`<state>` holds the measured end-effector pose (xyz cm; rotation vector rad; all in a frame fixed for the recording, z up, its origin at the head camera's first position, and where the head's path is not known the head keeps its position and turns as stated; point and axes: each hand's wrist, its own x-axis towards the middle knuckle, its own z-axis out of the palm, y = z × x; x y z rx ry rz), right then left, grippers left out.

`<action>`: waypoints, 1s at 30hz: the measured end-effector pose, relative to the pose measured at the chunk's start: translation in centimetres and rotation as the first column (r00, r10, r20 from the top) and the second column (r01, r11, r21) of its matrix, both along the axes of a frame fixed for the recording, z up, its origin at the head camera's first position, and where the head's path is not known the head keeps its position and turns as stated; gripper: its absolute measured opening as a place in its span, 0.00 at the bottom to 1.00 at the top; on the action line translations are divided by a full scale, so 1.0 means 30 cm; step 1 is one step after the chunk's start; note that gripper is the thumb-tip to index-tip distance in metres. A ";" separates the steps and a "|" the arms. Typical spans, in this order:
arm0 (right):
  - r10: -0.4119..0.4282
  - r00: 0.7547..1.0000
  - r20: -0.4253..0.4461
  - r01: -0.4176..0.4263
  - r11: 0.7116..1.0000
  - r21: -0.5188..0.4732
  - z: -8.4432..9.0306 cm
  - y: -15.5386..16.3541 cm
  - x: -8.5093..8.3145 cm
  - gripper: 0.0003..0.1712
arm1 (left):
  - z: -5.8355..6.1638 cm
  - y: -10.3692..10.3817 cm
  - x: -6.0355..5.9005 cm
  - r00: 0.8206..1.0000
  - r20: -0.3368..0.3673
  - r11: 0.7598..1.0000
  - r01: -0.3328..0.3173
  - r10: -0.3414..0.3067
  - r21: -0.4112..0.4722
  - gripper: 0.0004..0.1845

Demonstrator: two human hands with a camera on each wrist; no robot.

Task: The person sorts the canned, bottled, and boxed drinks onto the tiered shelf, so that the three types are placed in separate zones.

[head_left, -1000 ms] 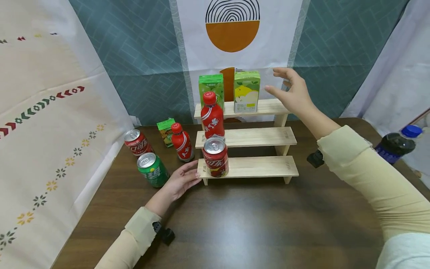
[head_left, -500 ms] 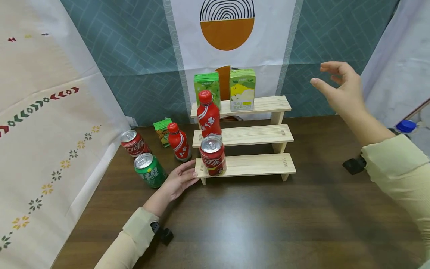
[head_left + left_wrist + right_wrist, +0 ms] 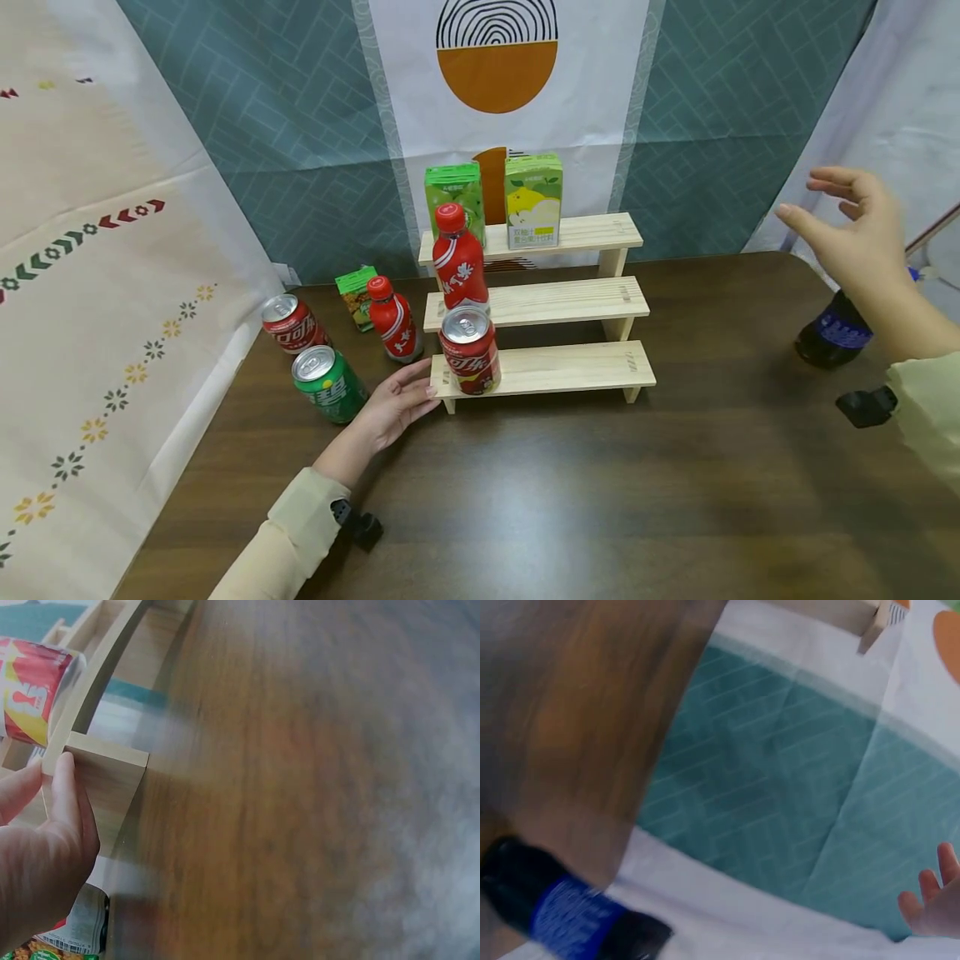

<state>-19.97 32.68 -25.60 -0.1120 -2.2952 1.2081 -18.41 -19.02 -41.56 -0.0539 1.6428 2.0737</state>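
A three-step wooden rack (image 3: 555,304) stands on the dark table. Two green juice cartons (image 3: 453,192) (image 3: 533,200) sit on its top step, a red bottle (image 3: 458,261) on the middle, a red cola can (image 3: 468,349) on the bottom step. My left hand (image 3: 393,404) lies open with its fingertips against the left end of the bottom step (image 3: 94,761). My right hand (image 3: 851,225) is open in the air at the far right, just above a dark bottle with a blue label (image 3: 832,333) (image 3: 570,919). It holds nothing.
Left of the rack stand a green can (image 3: 328,385), a red can (image 3: 291,323), a second red bottle (image 3: 393,320) and a small green carton (image 3: 355,293). A patterned cloth (image 3: 112,292) hangs at the left, a teal backdrop (image 3: 300,142) behind.
My right hand has swung from beside the carton on the top step out to the right and now hovers over the dark bottle. The left hand has stayed at the rack's end.
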 end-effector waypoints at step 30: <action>-0.472 0.872 0.134 0.472 0.881 0.033 -0.252 0.208 0.125 0.46 | -0.008 0.001 0.004 1.000 -0.015 1.000 -0.017 0.018 0.020 0.34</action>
